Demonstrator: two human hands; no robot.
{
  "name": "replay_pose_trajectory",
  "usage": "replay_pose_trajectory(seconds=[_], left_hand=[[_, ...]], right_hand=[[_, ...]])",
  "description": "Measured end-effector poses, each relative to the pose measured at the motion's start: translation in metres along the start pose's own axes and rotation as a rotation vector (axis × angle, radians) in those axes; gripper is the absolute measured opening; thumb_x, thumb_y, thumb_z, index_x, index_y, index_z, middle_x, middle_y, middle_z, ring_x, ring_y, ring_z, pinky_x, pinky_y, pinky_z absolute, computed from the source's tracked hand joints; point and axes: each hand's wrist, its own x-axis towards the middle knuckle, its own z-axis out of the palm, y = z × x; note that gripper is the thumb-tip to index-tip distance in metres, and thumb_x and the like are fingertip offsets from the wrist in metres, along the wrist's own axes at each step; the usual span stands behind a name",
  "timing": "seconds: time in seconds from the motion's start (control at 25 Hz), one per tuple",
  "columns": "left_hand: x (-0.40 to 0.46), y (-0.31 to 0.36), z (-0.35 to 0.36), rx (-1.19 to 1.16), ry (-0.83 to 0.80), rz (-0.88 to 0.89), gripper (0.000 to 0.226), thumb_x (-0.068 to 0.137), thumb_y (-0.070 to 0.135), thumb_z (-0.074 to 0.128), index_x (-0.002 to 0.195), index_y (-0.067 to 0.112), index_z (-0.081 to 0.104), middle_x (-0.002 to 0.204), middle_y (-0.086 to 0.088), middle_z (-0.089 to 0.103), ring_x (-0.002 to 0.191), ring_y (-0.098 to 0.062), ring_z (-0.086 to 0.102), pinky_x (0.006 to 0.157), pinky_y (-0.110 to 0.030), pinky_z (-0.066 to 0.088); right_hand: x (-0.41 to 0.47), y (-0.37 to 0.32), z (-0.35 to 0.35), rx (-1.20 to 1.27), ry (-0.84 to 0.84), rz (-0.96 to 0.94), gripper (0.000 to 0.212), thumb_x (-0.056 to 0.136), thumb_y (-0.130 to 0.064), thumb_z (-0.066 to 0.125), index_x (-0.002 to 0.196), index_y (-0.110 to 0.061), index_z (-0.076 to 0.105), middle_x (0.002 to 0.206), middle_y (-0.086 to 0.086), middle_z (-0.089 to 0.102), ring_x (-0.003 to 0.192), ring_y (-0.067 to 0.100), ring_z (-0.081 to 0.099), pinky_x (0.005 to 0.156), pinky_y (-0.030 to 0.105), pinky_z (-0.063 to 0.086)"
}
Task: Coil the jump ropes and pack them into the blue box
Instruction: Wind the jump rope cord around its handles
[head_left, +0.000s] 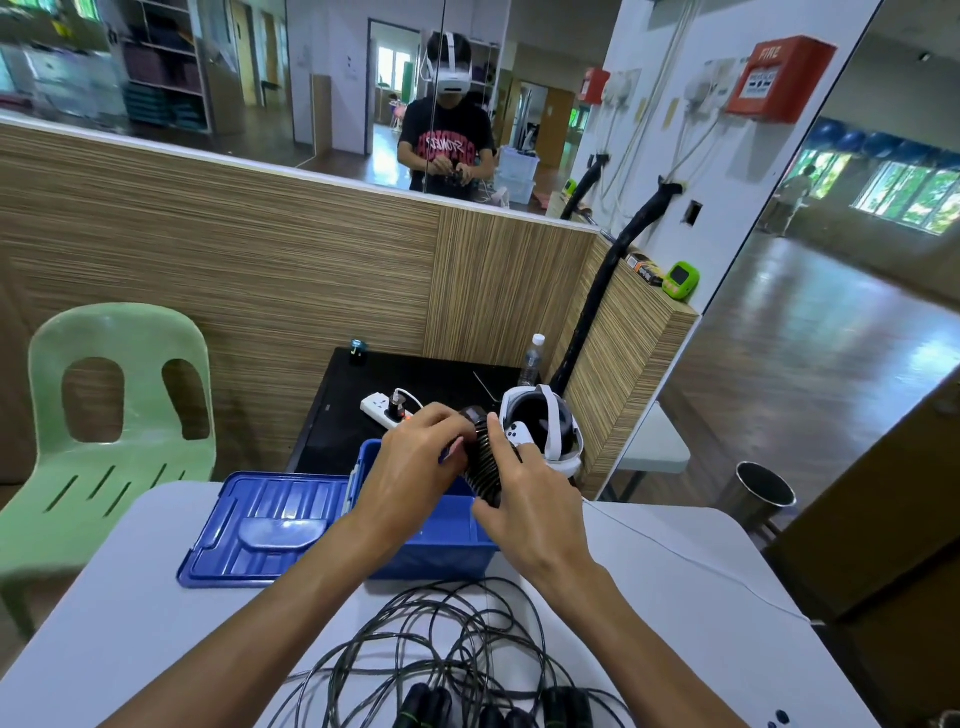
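Both hands hold one black ribbed jump-rope handle bundle (482, 462) above the open blue box (441, 556). My left hand (415, 467) grips its upper left side with curled fingers. My right hand (524, 499) wraps it from the right. A tangle of thin black jump ropes (447, 639) lies on the white table (130, 623) in front of the box, with several black handles (431, 706) at the bottom edge. The box's inside is mostly hidden by my hands.
The blue lid (260, 525) lies flat left of the box. Behind the table stands a black stand with a power strip (384, 408), a water bottle (532, 358) and a white headset (545, 426). A green chair (114, 415) is at the left, a metal bin (763, 491) at the right.
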Motion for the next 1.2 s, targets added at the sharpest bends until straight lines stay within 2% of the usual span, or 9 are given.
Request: replay_pose_trajectory(seconds=[0.12, 0.28, 0.4, 0.6, 0.76, 0.88, 1.0, 1.08, 1.2], left_hand=[[-0.003, -0.009, -0.001, 0.047, -0.01, 0.077, 0.023, 0.081, 0.001, 0.072, 0.103, 0.009, 0.071, 0.105, -0.001, 0.067, 0.087, -0.017, 0.067, 0.073, -0.037, 0.058], [-0.007, -0.015, -0.004, 0.235, 0.011, 0.158, 0.028, 0.08, 0.006, 0.075, 0.105, 0.018, 0.07, 0.11, 0.001, 0.067, 0.085, -0.02, 0.068, 0.058, -0.036, 0.058], [-0.007, -0.016, -0.004, 0.411, 0.041, 0.175, 0.031, 0.073, 0.006, 0.081, 0.098, 0.022, 0.072, 0.118, -0.002, 0.066, 0.1, -0.025, 0.062, 0.056, -0.033, 0.057], [-0.016, -0.021, 0.008, 0.514, 0.018, 0.158, 0.026, 0.081, 0.015, 0.072, 0.106, 0.022, 0.071, 0.131, -0.01, 0.059, 0.108, -0.033, 0.057, 0.069, -0.039, 0.056], [-0.009, -0.028, 0.003, 0.297, -0.038, 0.122, 0.027, 0.083, 0.02, 0.074, 0.109, 0.026, 0.072, 0.123, -0.001, 0.058, 0.106, -0.023, 0.056, 0.064, -0.037, 0.056], [-0.017, -0.031, 0.011, -0.025, -0.11, -0.002, 0.033, 0.086, 0.011, 0.069, 0.116, 0.025, 0.07, 0.138, 0.003, 0.045, 0.123, -0.012, 0.045, 0.098, -0.031, 0.047], [-0.023, -0.024, 0.014, -0.227, -0.099, -0.144, 0.035, 0.091, 0.007, 0.062, 0.121, 0.023, 0.067, 0.14, 0.01, 0.04, 0.129, -0.006, 0.039, 0.107, -0.024, 0.039], [-0.025, -0.026, 0.008, -0.025, -0.104, -0.048, 0.033, 0.088, 0.007, 0.065, 0.114, 0.026, 0.07, 0.141, 0.005, 0.045, 0.127, -0.012, 0.044, 0.1, -0.033, 0.045], [-0.026, -0.033, -0.004, 0.462, -0.047, 0.249, 0.02, 0.088, 0.024, 0.057, 0.102, 0.03, 0.071, 0.136, -0.007, 0.055, 0.118, -0.03, 0.054, 0.088, -0.042, 0.046]], right_hand=[[0.002, 0.001, 0.0, 0.021, 0.014, 0.009, 0.086, 0.09, -0.034, 0.061, 0.157, -0.028, 0.007, 0.119, 0.006, 0.051, 0.089, 0.023, 0.059, 0.058, 0.027, 0.035], [0.0, 0.002, 0.001, 0.038, 0.033, -0.003, 0.087, 0.088, -0.032, 0.063, 0.157, -0.028, 0.011, 0.118, 0.006, 0.052, 0.09, 0.024, 0.06, 0.059, 0.027, 0.036], [0.001, 0.003, 0.003, 0.026, 0.024, -0.003, 0.086, 0.089, -0.032, 0.063, 0.157, -0.028, 0.01, 0.117, 0.006, 0.051, 0.09, 0.024, 0.06, 0.059, 0.028, 0.035], [0.002, 0.004, 0.005, 0.012, 0.025, 0.005, 0.087, 0.089, -0.034, 0.064, 0.157, -0.029, 0.009, 0.117, 0.006, 0.052, 0.09, 0.024, 0.061, 0.059, 0.028, 0.039], [0.004, 0.008, 0.002, -0.028, -0.004, -0.008, 0.086, 0.092, -0.035, 0.061, 0.157, -0.029, 0.005, 0.117, 0.006, 0.051, 0.09, 0.023, 0.06, 0.06, 0.028, 0.04], [0.0, 0.008, 0.005, -0.031, -0.007, -0.013, 0.085, 0.092, -0.033, 0.06, 0.157, -0.028, 0.006, 0.12, 0.007, 0.052, 0.092, 0.024, 0.06, 0.062, 0.029, 0.044], [0.002, 0.011, 0.002, -0.045, -0.023, -0.018, 0.084, 0.092, -0.034, 0.059, 0.157, -0.028, 0.004, 0.123, 0.007, 0.051, 0.095, 0.024, 0.061, 0.062, 0.028, 0.041], [-0.001, 0.012, 0.001, -0.049, -0.064, -0.04, 0.085, 0.092, -0.033, 0.059, 0.157, -0.029, 0.005, 0.126, 0.007, 0.05, 0.098, 0.025, 0.06, 0.062, 0.028, 0.038], [-0.011, 0.007, 0.006, -0.024, -0.086, -0.089, 0.084, 0.09, -0.03, 0.059, 0.157, -0.029, 0.008, 0.127, 0.008, 0.051, 0.095, 0.028, 0.061, 0.061, 0.031, 0.037]])
